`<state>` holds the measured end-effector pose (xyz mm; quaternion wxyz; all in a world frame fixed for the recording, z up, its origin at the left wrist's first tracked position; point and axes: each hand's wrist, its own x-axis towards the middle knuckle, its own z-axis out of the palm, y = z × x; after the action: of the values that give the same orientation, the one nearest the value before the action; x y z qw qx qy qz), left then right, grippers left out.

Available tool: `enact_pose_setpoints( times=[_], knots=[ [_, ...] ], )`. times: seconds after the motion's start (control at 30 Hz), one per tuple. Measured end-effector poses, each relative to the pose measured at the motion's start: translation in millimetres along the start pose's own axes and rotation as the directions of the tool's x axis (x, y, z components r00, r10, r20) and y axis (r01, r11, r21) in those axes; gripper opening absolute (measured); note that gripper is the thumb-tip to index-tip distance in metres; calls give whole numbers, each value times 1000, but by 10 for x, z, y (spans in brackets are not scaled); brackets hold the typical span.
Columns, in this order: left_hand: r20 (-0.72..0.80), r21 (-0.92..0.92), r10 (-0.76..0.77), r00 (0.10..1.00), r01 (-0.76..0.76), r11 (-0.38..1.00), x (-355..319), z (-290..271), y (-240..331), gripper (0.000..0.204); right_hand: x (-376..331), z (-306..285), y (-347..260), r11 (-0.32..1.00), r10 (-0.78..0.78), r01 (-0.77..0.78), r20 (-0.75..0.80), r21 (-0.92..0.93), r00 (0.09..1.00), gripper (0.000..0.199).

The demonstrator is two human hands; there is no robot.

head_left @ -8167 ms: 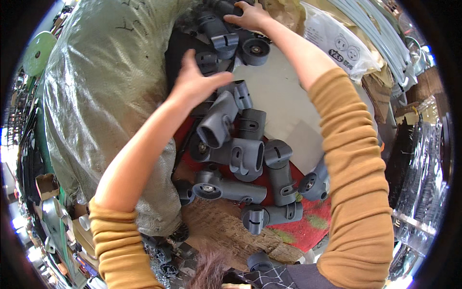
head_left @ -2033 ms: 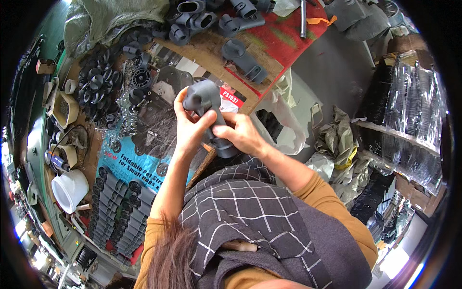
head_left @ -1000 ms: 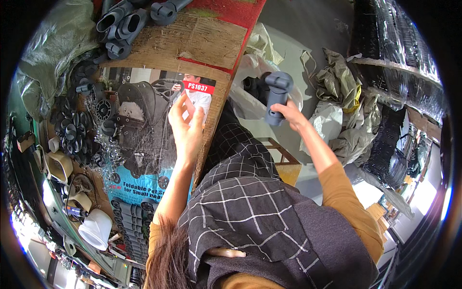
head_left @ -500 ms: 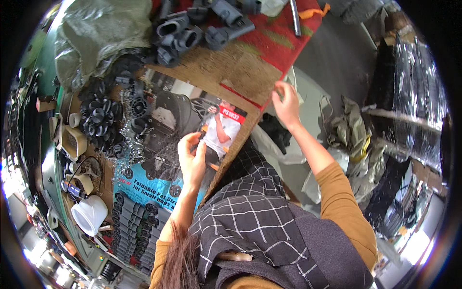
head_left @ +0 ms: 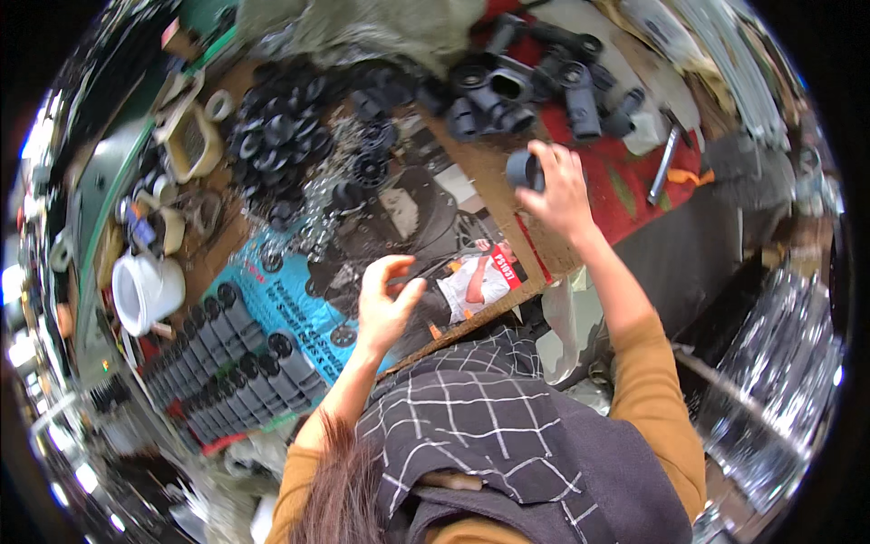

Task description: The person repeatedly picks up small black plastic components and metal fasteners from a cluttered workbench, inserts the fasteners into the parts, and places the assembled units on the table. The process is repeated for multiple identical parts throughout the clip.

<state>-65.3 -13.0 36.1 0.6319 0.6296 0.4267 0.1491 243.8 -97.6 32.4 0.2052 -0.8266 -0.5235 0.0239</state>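
My right hand (head_left: 564,195) is above the bench's far right part, fingers wrapped round a dark grey plastic tube fitting (head_left: 520,170). Only the round end of this fitting shows past my fingers. Beyond the hand lies a heap of similar grey tube fittings (head_left: 507,86). My left hand (head_left: 385,304) hovers over a printed cardboard sheet (head_left: 299,299), thumb and fingers curved apart, with nothing between them. Near it are a scatter of small shiny metal pieces (head_left: 313,213), a black spoked wheel-like part (head_left: 369,168) and a pile of black curved plastic pieces (head_left: 276,136).
Rows of grey parts with black round ends (head_left: 258,390) line the near left. A white bucket (head_left: 149,292) and a cream tub (head_left: 192,143) stand at the left. A metal-handled tool (head_left: 666,168) rests on red cloth (head_left: 625,204) at the far right. Plastic-wrapped stock (head_left: 766,363) is at right.
My right hand has moved from the bench's edge to the fittings' side and now grips a grey tube fitting. My left hand stays over the sheet. The whole view has swung leftward.
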Motion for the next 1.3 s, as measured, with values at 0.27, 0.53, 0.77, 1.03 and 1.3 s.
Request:
enact_pose_setpoints(
  times=[0.27, 0.53, 0.77, 1.03, 1.3],
  knots=[
    [153, -208, -102, 983, 133, 969, 143, -163, -127, 63, 37, 467, -1135, 463, -229, -546, 689, 699, 688, 41],
    [-383, -33, -188, 905, 190, 981, 189, -181, -838, 40, 807, 1648, -1929, 926, -376, 369, 116, 77, 919, 21],
    [-516, 88, -40, 856, 99, 991, 183, -463, -698, 48, 779, 1422, -1954, 844, -355, 212, 218, 492, 909, 12],
    [-491, -454, -174, 854, -80, 888, 120, -767, -262, 16, 41, 820, -2170, 580, -139, -262, 411, 771, 901, 27],
    [-426, -575, -316, 848, 16, 818, -175, -589, -397, 13, -418, 904, -2090, 391, -6, -639, 696, 662, 718, 16]
  ],
)
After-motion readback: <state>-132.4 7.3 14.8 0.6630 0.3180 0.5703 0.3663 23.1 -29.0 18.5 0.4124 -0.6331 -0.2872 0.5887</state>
